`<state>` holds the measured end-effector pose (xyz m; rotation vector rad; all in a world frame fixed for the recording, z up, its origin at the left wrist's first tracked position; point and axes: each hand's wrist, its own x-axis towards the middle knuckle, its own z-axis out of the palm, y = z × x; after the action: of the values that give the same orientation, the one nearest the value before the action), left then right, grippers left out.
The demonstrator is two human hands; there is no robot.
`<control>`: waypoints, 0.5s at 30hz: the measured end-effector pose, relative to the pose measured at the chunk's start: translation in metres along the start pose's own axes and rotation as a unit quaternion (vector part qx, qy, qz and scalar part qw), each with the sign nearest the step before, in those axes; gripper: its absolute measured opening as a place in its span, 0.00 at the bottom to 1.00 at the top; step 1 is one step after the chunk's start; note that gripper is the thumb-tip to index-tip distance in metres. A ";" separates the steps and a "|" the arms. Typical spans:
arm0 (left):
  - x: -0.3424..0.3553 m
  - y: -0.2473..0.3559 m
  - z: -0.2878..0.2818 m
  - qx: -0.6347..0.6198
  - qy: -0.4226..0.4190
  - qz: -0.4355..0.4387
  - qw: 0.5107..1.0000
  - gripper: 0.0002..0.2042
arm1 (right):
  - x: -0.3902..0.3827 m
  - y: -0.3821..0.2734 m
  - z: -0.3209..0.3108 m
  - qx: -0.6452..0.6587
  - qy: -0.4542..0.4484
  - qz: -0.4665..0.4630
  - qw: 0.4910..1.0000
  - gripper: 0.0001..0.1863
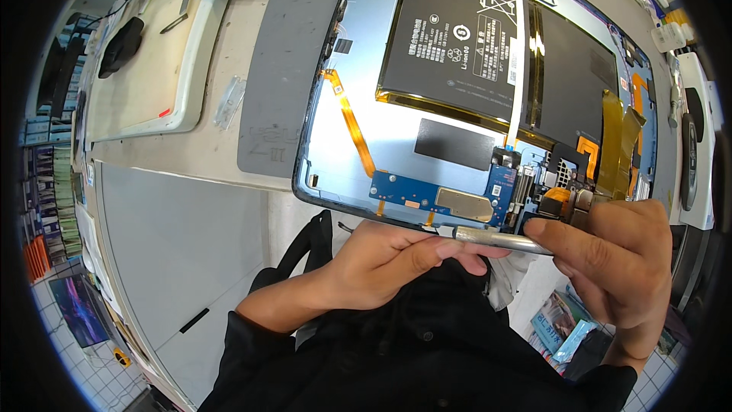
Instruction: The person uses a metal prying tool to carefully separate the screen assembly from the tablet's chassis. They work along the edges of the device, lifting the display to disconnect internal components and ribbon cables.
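Observation:
An opened tablet (pixel 450 137) lies with its inside facing up, its near edge reaching past the table's front edge. Black battery packs (pixel 457 46), a blue circuit board (pixel 412 192) and an orange flex cable (pixel 352 128) show inside it. My left hand (pixel 389 259) is closed at the tablet's near edge, thumb along it and fingers partly hidden below. A silver pen-like metal tool (pixel 499 240) lies along that edge, next to my left thumb. My right hand (pixel 618 255) is closed on the tool's right end, fingers bent beside the connectors (pixel 560 198) in the near right part.
A grey mat (pixel 290 69) lies under and left of the tablet. Further left stands a cream tray (pixel 145 99) with a black object (pixel 122 47) and a thin metal tool. A small clear plastic bag (pixel 229 103) lies between. A white box (pixel 698 145) stands right.

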<state>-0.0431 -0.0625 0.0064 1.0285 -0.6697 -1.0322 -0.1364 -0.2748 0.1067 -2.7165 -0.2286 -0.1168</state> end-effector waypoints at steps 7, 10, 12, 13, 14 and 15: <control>-0.002 0.003 0.000 -0.074 0.009 -0.041 0.996 0.14 | 0.006 0.005 0.004 0.057 -0.018 -0.025 0.998 0.17; -0.001 0.001 -0.002 -0.070 -0.001 -0.036 0.997 0.14 | 0.002 0.009 0.001 0.068 -0.012 -0.022 0.997 0.17; -0.001 0.001 0.000 -0.021 0.014 -0.041 0.999 0.16 | -0.007 0.016 0.003 0.085 0.017 -0.017 0.996 0.16; -0.001 0.000 0.003 0.001 0.030 -0.053 0.998 0.18 | -0.012 0.019 -0.003 0.086 0.014 -0.009 0.996 0.18; -0.001 0.000 0.005 0.024 0.045 -0.065 0.997 0.21 | -0.017 0.022 -0.007 0.089 0.012 -0.003 0.996 0.20; -0.001 0.001 0.007 0.019 0.054 -0.069 0.996 0.21 | -0.023 0.025 -0.010 0.078 0.024 0.003 0.997 0.20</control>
<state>-0.0487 -0.0635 0.0104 1.1685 -0.5386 -1.0784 -0.1552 -0.3044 0.1031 -2.5555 -0.2080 -0.1551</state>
